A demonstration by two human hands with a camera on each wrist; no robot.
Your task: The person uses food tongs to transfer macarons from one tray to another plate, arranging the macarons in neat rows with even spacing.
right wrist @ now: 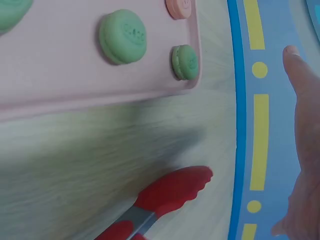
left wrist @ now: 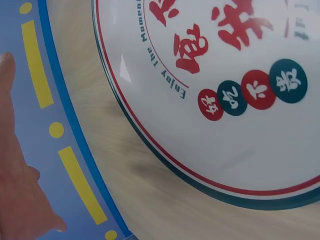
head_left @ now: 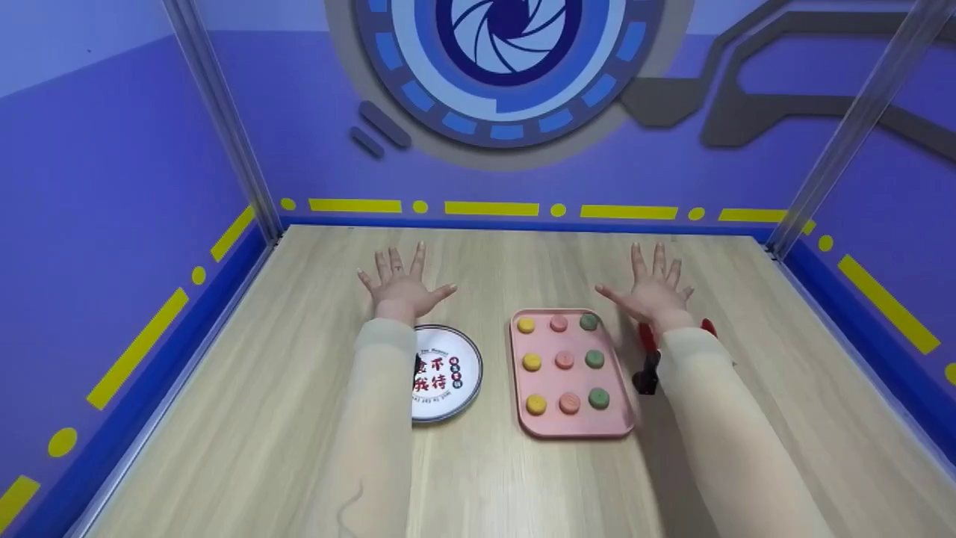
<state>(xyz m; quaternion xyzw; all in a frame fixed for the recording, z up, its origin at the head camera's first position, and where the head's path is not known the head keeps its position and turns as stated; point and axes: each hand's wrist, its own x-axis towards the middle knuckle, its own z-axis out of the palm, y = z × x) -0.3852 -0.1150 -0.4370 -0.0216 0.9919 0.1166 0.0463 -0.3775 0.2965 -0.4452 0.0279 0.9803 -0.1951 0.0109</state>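
My left hand (head_left: 399, 291) is held above the table with its fingers spread, beyond a white plate (head_left: 455, 373). The plate has red characters and a dark rim; my left sleeve hides part of it. On the right, my right hand (head_left: 655, 295) also has its fingers spread and holds nothing. Between the arms lies a pink tray (head_left: 549, 426) bearing rows of yellow, pink and green macarons, such as a green macaron (right wrist: 123, 37). Tongs with red scalloped tips (right wrist: 175, 189) lie beside the tray, partly covered by my right forearm in the head view.
The wooden table (head_left: 478, 486) is bounded by a blue-purple back wall (head_left: 493, 183) and side walls with yellow markings. Metal posts (head_left: 231, 119) stand at the two back corners.
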